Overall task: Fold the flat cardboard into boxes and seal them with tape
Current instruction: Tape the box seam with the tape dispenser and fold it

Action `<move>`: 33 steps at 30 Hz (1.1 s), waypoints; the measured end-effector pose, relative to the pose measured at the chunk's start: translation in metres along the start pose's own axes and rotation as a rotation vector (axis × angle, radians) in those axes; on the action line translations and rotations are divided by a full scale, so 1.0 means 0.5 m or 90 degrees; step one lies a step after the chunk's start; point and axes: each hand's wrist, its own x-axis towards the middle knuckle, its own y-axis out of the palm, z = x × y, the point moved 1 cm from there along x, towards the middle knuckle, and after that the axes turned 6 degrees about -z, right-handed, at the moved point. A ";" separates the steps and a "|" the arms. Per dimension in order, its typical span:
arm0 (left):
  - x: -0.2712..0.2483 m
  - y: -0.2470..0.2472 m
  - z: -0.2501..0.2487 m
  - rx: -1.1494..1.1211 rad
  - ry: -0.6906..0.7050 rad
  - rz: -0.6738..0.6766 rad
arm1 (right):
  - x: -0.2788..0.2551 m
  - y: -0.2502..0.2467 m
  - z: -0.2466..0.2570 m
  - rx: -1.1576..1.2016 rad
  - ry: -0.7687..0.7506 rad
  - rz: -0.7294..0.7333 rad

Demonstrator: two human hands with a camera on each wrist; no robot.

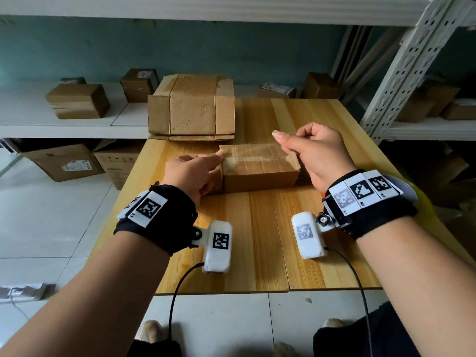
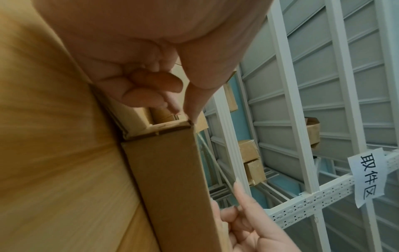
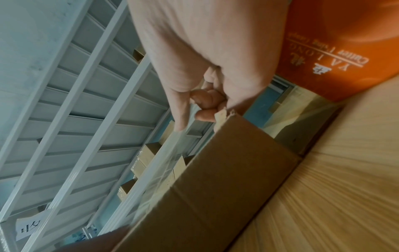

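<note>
A: Watching the clear tape (image 1: 253,153) stretched over the small box (image 1: 258,171), I'd say the sheet itself is the worry. The right hand (image 1: 318,154) pinches one end of it between thumb and fingers, lifted above the box's right end, and the right wrist view shows the film hanging free above the top face there.

B: And the left hand (image 1: 192,173)?

A: It pinches at the box's upper left corner, thumb and forefinger closed on the tape end and the cardboard edge together. The left wrist view shows the fingertips right on that corner.

B: So where does it go wrong?

A: If the right hand lowers unevenly, I'd expect the tape to wrinkle or land skewed, missing the seam. Loose film may also fold and stick to itself. The right corner of the box looks torn and ragged, so tape may not bond well there.

B: Could the box move?

A: Likely, it's light. It sits mid-way on the wooden table (image 1: 268,253), in front of the stack of flat cardboard (image 1: 192,106). A hard pull to the right could drag it, or peel the left end off.
</note>
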 end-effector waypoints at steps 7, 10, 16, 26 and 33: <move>-0.012 0.003 -0.002 0.006 -0.004 -0.025 | -0.007 0.004 0.003 -0.005 0.005 -0.010; -0.006 -0.006 -0.014 0.069 0.063 -0.046 | -0.017 0.012 0.003 -0.001 0.024 -0.001; -0.009 -0.016 -0.035 0.165 0.197 -0.031 | -0.049 0.037 0.008 0.016 0.024 0.009; -0.029 0.025 -0.016 0.244 0.169 0.115 | -0.052 0.027 0.021 0.050 0.075 0.012; -0.040 0.016 -0.015 0.278 0.120 0.189 | -0.045 0.024 0.018 0.062 0.086 0.020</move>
